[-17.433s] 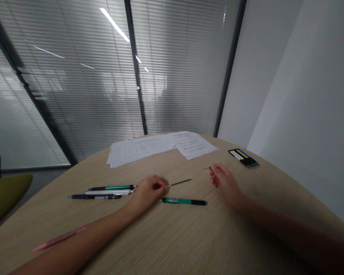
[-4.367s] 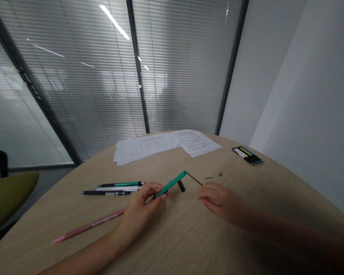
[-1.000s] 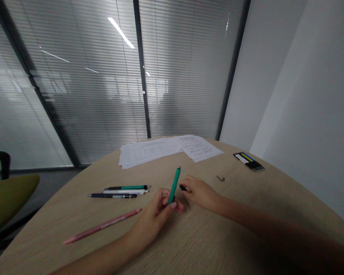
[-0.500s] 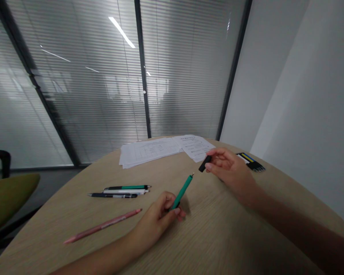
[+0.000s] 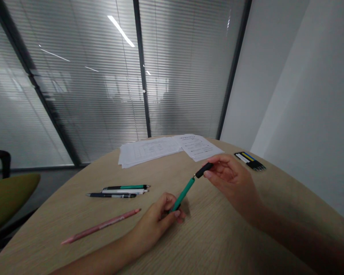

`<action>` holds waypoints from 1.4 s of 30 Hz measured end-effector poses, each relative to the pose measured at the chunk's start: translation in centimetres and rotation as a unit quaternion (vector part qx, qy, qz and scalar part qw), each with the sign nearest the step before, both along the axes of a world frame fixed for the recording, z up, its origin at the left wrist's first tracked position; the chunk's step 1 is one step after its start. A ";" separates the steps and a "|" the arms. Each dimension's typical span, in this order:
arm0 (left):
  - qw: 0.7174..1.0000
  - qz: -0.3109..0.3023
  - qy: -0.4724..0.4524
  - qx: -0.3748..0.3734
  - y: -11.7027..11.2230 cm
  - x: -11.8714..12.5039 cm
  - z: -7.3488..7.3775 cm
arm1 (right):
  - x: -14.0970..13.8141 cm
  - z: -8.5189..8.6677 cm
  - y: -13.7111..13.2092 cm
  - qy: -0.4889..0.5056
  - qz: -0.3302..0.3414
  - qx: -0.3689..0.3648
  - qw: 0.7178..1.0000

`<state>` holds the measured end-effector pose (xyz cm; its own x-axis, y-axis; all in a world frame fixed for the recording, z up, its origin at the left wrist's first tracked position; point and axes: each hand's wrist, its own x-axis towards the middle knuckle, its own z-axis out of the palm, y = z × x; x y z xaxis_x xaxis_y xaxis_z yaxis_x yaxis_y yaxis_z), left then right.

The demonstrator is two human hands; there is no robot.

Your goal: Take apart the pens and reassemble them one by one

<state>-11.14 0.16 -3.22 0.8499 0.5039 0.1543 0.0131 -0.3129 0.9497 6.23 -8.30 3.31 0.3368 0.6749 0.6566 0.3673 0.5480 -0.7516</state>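
Note:
A green pen [image 5: 184, 194] is gripped in my left hand [image 5: 164, 215], its metal tip slanting up and to the right. Between the thumb and fingers of my right hand [image 5: 231, 178] is a black pen cap [image 5: 203, 170]. The cap's lower end meets the pen's tip, or nearly so; I cannot tell how far the tip goes in. Left of my hands lie a green and black pen [image 5: 129, 187], a white pen [image 5: 124, 191] and a black pen [image 5: 111, 195] side by side. Nearer to me rests a pink pen [image 5: 101, 226].
Printed papers [image 5: 151, 151] spread over the far side of the wooden table [image 5: 212, 236]. On the right, beyond my right hand, is a black case with coloured strips [image 5: 250, 160]. A green chair [image 5: 13, 196] stands off the left edge. Blinds hang behind glass at the back.
My right hand has brought the black cap slightly down and left to the green pen's tip, tilting it flatter. My left hand has hardly moved.

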 end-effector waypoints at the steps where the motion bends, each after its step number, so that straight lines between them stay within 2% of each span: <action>1: 1.000 -0.002 0.001 0.001 0.0 0.0 0.0 | 0.0 0.0 0.0 0.002 -0.005 0.007 1.000; 12: 1.000 -0.009 -0.009 -0.019 -0.2 0.0 0.0 | 0.3 -0.4 -0.1 -0.059 0.016 -0.005 0.998; 21: 1.000 0.013 0.025 0.003 -0.2 0.0 -0.2 | 0.4 -0.7 0.1 -0.039 0.032 -0.031 0.998; 27: 1.000 0.022 0.002 -0.017 -0.5 0.0 0.0 | 0.3 -1.1 0.3 0.001 0.041 -0.039 0.998; 34: 1.000 0.016 -0.001 -0.021 -0.5 0.0 0.0 | -0.3 -1.5 0.4 0.045 0.094 -0.105 0.989; 38: 1.000 0.016 0.006 0.003 -0.3 -0.1 -0.2 | -1.2 -2.5 0.5 0.041 0.123 -0.141 0.981; 42: 1.000 -0.012 0.011 0.020 -0.3 -0.3 -0.1 | -2.2 -3.5 0.5 0.016 0.145 -0.181 0.973</action>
<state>-11.45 -0.11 -3.34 0.8649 0.4771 0.1560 0.0253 -0.3519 0.9357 4.01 -7.84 -0.14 0.1147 0.9292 0.3513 0.2110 0.3228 -0.9226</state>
